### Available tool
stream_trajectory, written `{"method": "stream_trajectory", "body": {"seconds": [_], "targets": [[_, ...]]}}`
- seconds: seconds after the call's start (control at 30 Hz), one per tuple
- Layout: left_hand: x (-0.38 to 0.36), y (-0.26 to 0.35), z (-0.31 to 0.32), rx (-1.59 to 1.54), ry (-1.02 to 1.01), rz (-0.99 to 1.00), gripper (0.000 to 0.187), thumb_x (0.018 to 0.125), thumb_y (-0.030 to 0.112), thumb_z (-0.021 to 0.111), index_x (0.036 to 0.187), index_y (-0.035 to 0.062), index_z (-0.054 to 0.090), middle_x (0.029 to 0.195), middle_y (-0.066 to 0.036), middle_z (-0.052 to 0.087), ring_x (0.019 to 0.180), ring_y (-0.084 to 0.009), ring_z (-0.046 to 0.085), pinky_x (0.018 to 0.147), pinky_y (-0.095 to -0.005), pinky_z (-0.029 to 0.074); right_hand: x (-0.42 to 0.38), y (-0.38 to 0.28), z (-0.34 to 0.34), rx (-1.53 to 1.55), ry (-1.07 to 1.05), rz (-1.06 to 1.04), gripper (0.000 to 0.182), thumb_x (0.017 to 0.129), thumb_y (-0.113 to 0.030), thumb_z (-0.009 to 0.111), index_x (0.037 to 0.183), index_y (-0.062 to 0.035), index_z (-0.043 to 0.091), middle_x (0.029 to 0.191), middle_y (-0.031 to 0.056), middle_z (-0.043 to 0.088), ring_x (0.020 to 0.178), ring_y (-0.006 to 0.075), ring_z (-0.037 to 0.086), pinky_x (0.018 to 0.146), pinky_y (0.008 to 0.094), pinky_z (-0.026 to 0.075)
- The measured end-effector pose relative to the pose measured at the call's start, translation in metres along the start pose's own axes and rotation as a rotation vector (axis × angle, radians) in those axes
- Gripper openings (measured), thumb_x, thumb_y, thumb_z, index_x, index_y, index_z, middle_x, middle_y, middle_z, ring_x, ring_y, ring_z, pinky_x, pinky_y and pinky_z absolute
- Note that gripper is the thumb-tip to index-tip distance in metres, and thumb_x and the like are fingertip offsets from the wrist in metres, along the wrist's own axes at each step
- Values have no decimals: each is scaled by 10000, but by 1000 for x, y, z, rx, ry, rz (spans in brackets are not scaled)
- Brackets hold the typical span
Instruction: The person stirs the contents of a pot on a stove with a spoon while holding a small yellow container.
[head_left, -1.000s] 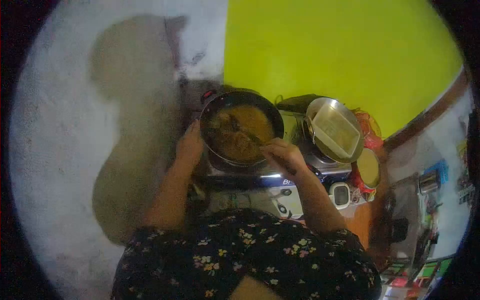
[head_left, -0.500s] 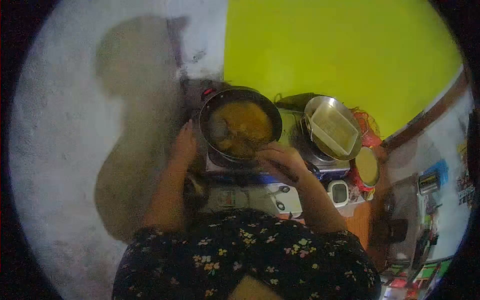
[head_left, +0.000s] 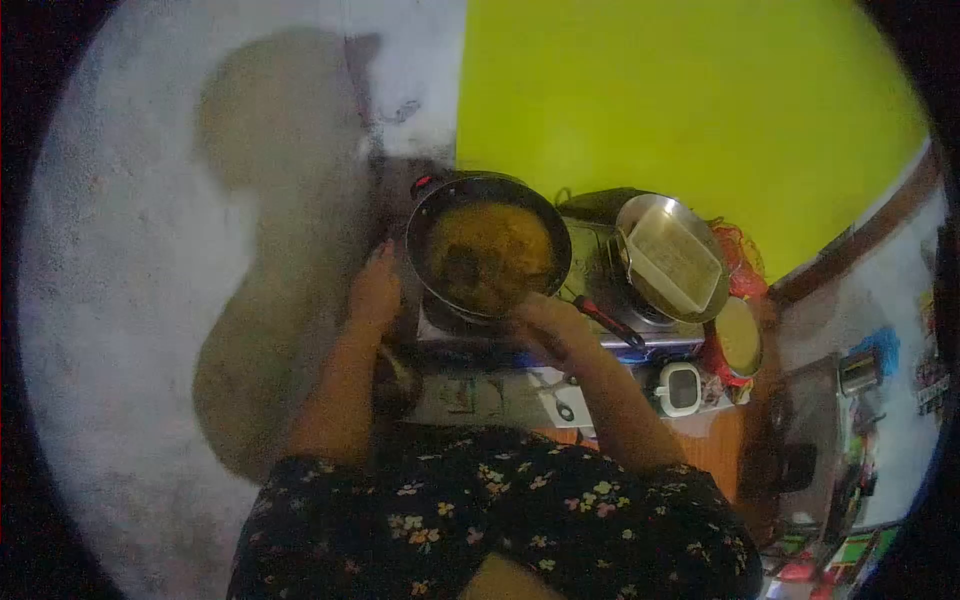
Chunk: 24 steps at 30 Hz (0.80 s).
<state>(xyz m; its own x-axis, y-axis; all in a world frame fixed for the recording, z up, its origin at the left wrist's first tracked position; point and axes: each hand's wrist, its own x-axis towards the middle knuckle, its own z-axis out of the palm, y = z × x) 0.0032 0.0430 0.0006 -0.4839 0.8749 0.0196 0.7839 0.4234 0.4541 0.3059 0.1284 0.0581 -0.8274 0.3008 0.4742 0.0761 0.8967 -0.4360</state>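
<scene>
A deep dark pan [head_left: 563,243] sits over the stove, with yellowish-brown food [head_left: 510,235] in liquid inside. My right hand [head_left: 548,325] is closed at the pan's near right rim, on a dark-handled spatula whose broad dark head [head_left: 460,266] dips into the food; the fingers cover most of its handle. Close by on the right, the pan's black-and-red handle [head_left: 612,322] points toward me, clear of my hand. My left hand [head_left: 376,287] is beside the pan's left edge, fingers stretched upward, with nothing visible in it.
On the right burner a metal pan [head_left: 632,215] bears a rectangular pale container [head_left: 680,262]. Beyond it stand a round, yellow-topped tub [head_left: 738,338] and red netting [head_left: 740,255]. A small white-rimmed container [head_left: 681,389] and scissors [head_left: 565,411] lie before the stove [head_left: 500,352]. The wall [head_left: 290,300] rises close on the left.
My right hand has shifted slightly down, and the spatula head has moved a little to the right through the food. More of the pan's handle shows. My left hand stays beside the pan.
</scene>
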Motion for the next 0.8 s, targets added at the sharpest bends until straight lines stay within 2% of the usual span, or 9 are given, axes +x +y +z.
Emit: {"method": "stream_trajectory", "body": {"seconds": [0.07, 0.13, 0.2, 0.3, 0.4, 0.57, 0.67, 0.77, 0.8], "targets": [[1, 1, 2, 23, -12, -35, 547, 948, 143, 399, 1476, 66, 279, 1481, -188, 344, 1345, -350, 371, 1108, -441, 324, -3, 7, 0, 183, -110, 180, 195, 770, -41, 634, 950, -74, 565, 835, 133, 537, 773, 349, 586, 646, 440, 470], [-3, 1, -1, -4, 18, 16, 555, 947, 147, 405, 1480, 71, 271, 1485, -184, 340, 1343, -350, 373, 1104, -449, 328, -6, 13, 7, 130, -110, 217, 182, 781, -43, 634, 950, -72, 572, 837, 136, 537, 772, 350, 585, 646, 442, 471], [-7, 2, -3, -14, 31, 36, 551, 951, 156, 403, 1480, 75, 272, 1491, -177, 336, 1345, -349, 371, 1104, -452, 327, -8, 14, 18, -156, 5, 107, 178, 795, -39, 634, 965, -65, 587, 854, 139, 553, 786, 352, 590, 656, 436, 478], [-7, 1, -3, -2, 18, 20, 526, 969, 176, 378, 1477, 77, 282, 1501, -159, 330, 1354, -345, 360, 1110, -446, 319, -10, 16, 10, -78, 111, 115, 195, 810, -28, 642, 1001, -59, 618, 894, 141, 587, 829, 348, 607, 689, 413, 492], [-1, -2, -1, -36, -23, -18, 504, 989, 189, 334, 1478, 79, 281, 1508, -144, 323, 1362, -340, 351, 1119, -436, 306, -12, 23, -1, 109, 209, 243, 216, 806, -16, 658, 1019, -53, 645, 935, 143, 614, 875, 330, 623, 727, 390, 498], [-9, 19, -21, -110, -74, -128, 500, 993, 170, 292, 1485, 84, 270, 1513, -139, 311, 1360, -336, 351, 1126, -429, 297, -16, 43, -12, -50, 402, 244, 191, 793, 40, 655, 971, -30, 658, 915, 141, 607, 861, 300, 619, 728, 354, 492], [0, 1, -5, 14, -33, -13, 503, 986, 163, 304, 1482, 85, 279, 1517, -132, 304, 1361, -334, 351, 1126, -427, 299, -21, 57, -3, -103, 472, 336, 162, 804, 29, 659, 956, -29, 658, 888, 142, 595, 813, 286, 602, 730, 359, 482], [-4, -3, -4, -24, -17, 44, 507, 976, 158, 327, 1473, 61, 285, 1505, -150, 320, 1354, -342, 358, 1123, -435, 304, -24, 60, 3, -220, 471, 365, 150, 805, 27, 666, 946, -24, 666, 873, 141, 609, 820, 270, 603, 726, 350, 478], [-4, -2, -5, -35, -15, 45, 510, 971, 153, 338, 1470, 57, 289, 1503, -157, 320, 1352, -343, 360, 1119, -437, 309, -28, 67, 12, -102, 510, 409, 146, 810, 14, 673, 952, -22, 671, 873, 140, 620, 831, 261, 609, 735, 349, 480]]}}
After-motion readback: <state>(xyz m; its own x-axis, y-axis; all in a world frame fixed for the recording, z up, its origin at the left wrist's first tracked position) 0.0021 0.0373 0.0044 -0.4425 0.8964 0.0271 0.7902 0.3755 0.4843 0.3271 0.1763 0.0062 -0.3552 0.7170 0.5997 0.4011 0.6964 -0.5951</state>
